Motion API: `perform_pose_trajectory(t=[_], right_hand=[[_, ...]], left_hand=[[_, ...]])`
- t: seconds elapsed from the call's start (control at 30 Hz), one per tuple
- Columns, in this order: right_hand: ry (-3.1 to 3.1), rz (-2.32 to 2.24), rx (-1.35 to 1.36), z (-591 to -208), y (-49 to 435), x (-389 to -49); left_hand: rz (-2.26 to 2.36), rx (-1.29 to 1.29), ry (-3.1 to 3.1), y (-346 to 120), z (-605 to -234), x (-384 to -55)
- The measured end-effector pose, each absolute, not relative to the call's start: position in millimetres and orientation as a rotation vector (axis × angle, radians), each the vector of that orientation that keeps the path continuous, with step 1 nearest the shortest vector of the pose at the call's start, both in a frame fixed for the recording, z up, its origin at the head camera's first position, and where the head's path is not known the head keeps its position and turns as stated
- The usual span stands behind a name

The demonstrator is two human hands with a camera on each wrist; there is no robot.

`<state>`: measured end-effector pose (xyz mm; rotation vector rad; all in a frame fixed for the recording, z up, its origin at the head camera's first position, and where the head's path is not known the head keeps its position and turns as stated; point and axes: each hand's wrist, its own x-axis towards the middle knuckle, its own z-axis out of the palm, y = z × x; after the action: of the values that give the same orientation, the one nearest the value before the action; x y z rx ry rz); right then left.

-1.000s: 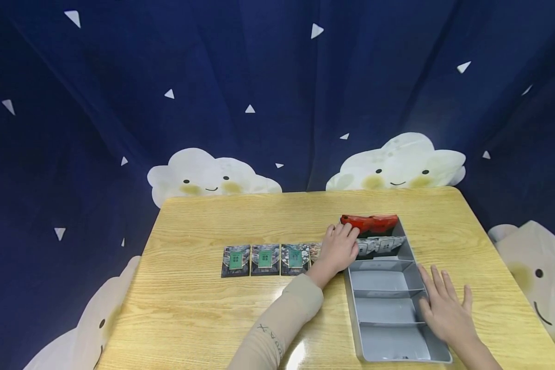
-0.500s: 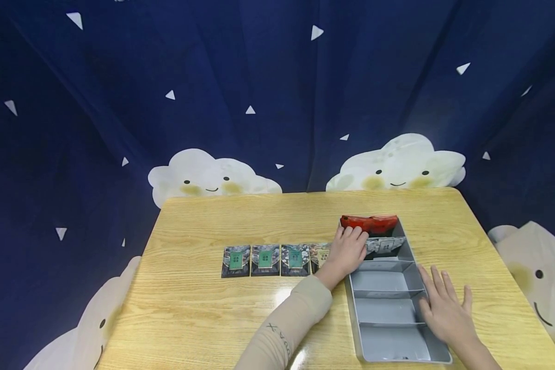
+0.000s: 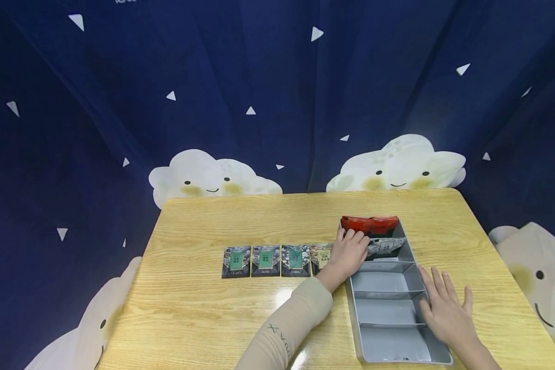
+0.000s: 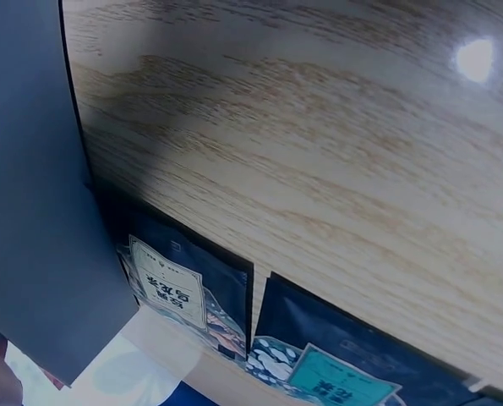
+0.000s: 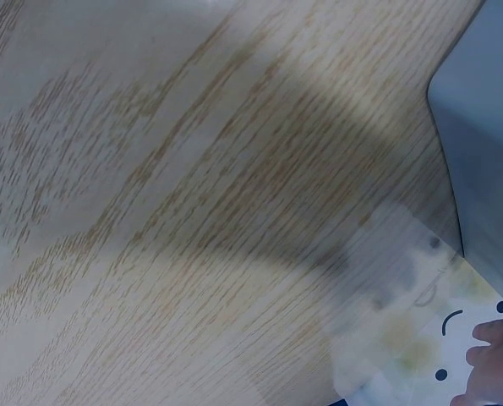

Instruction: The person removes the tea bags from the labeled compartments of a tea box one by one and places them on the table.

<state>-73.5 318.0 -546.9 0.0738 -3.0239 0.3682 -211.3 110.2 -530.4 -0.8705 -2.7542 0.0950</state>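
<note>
My left hand (image 3: pixel 349 253) reaches over the left wall of a grey divided box (image 3: pixel 394 344), fingers bent down at the second compartment from the back. Silver-grey sachets (image 3: pixel 386 246) stand in that compartment, partly behind the fingers. Whether the fingers pinch a sachet is hidden, so I cannot tell. Red sachets (image 3: pixel 370 224) fill the rearmost compartment. Left of the box lies a row of flat dark sachets, three with green labels, such as this green-labelled sachet (image 3: pixel 236 261), and a cream-labelled sachet (image 3: pixel 322 257) nearest the hand. My right hand (image 3: pixel 448 313) rests with spread fingers along the box's right wall.
The wooden table (image 3: pixel 189 318) carries everything. Three front compartments show bare grey floors between thin dividers (image 3: pixel 390 294). Behind the table hangs a dark blue curtain (image 3: pixel 222 61) with white triangles and smiling clouds. In the left wrist view, the box wall (image 4: pixel 40 211) borders the sachets.
My left hand has shifted right, from the box's left edge further over the second compartment, then nearly stopped. The cream-labelled sachet shows more now. My right hand stays put.
</note>
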Motion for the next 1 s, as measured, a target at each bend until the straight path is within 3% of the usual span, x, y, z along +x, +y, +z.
perform_pose_trajectory(t=[0.53,1.0], right_hand=[[-3.029,0.374,0.079,-547.0,318.4,-73.0],[-3.032,0.376,0.072,-547.4,318.3,-73.2]], left_hand=[[-0.024,-0.864,-2.712,109.6,-530.2,-209.0],[-0.152,-0.819,-2.580,105.6,-491.4,-205.7]])
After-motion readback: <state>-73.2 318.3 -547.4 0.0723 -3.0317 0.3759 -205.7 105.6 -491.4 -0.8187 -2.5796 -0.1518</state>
